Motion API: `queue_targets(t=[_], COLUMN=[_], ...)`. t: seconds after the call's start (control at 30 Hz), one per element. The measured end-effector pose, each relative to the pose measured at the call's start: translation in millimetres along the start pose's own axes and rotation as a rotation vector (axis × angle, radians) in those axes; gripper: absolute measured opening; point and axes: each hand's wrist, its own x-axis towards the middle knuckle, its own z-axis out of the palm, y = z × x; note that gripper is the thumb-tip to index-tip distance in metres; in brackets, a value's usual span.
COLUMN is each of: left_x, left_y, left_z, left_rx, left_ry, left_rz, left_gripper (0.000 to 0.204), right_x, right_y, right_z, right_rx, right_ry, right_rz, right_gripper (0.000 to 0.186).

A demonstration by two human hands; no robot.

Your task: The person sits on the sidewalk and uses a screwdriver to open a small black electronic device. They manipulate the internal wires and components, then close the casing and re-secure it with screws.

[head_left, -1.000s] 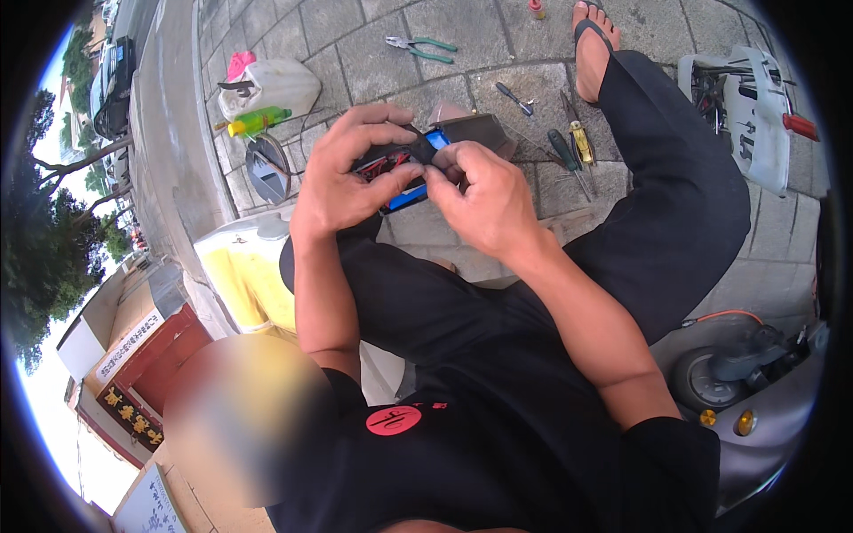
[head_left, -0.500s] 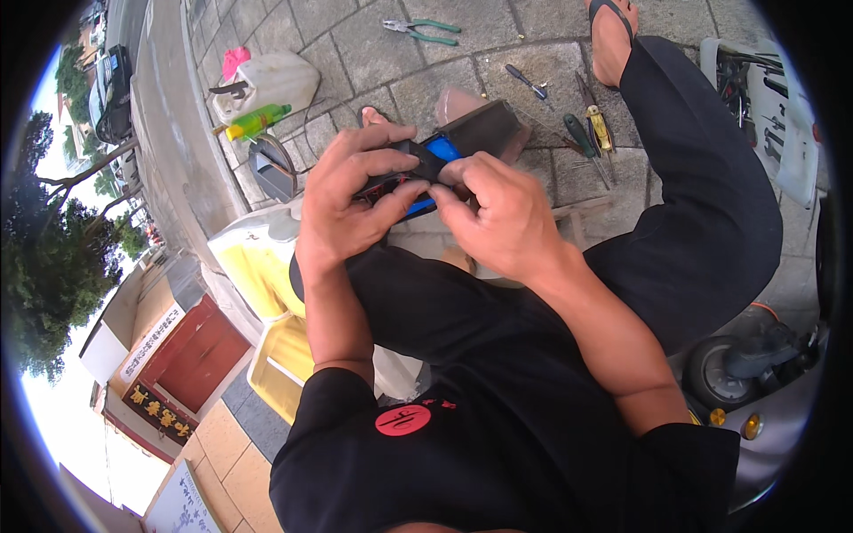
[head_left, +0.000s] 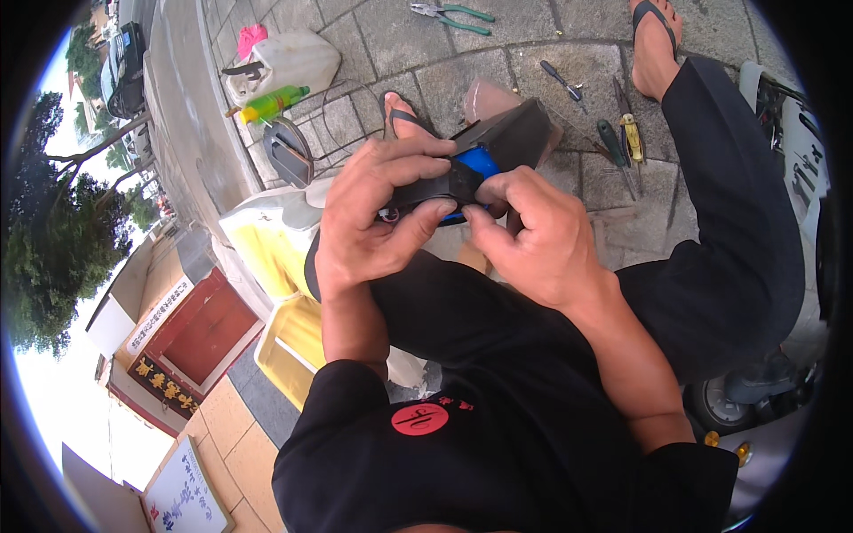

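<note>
Both hands work on a black-and-blue part point(head_left: 435, 188) held above my left thigh. Its exact kind I cannot make out; a few thin wires show at its left end. My left hand point(head_left: 369, 213) grips it from the left, fingers across the top and thumb along the near side. With thumb and forefinger, my right hand point(head_left: 542, 238) pinches its right end. Just beyond lies a dark grey box-shaped casing point(head_left: 515, 133), with a bright blue piece point(head_left: 478, 162) at its near side. My fingers hide much of the part.
On the paving lie green-handled pliers point(head_left: 453, 16), a small screwdriver point(head_left: 562, 80), a green-handled screwdriver point(head_left: 613, 147) and a yellow-handled tool point(head_left: 631, 133). A white jerrycan point(head_left: 298, 67) and a green-yellow bottle point(head_left: 275, 104) are at the far left. Right stands a tool case point(head_left: 800, 160).
The whole view has shifted, so the scene sits further right and the hands lower. Both hands keep their hold on the part, and more of its black top shows.
</note>
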Motion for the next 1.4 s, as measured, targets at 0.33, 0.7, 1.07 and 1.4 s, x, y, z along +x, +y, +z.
queue_targets(t=[0.33, 0.7, 1.07, 1.4], left_x=[-5, -9, -9, -9], left_y=[-4, -4, -5, -3], left_z=[6, 11, 10, 13], left_rx=[0.043, 0.076, 0.1, 0.107], left_ry=[0.034, 0.06, 0.052, 0.071], left_rz=[0.046, 0.069, 0.084, 0.089], left_gripper=[0.04, 0.037, 0.039, 0.039], right_x=[6, 12, 16, 16], right_y=[-4, 1, 5, 3], right_z=[-10, -17, -17, -18], right_rx=[-0.011, -0.042, -0.002, -0.028], right_ry=[-0.087, -0.163, -0.179, -0.171], right_rz=[-0.002, 0.0, -0.029, -0.035], right_gripper=[0.028, 0.05, 0.047, 0.046])
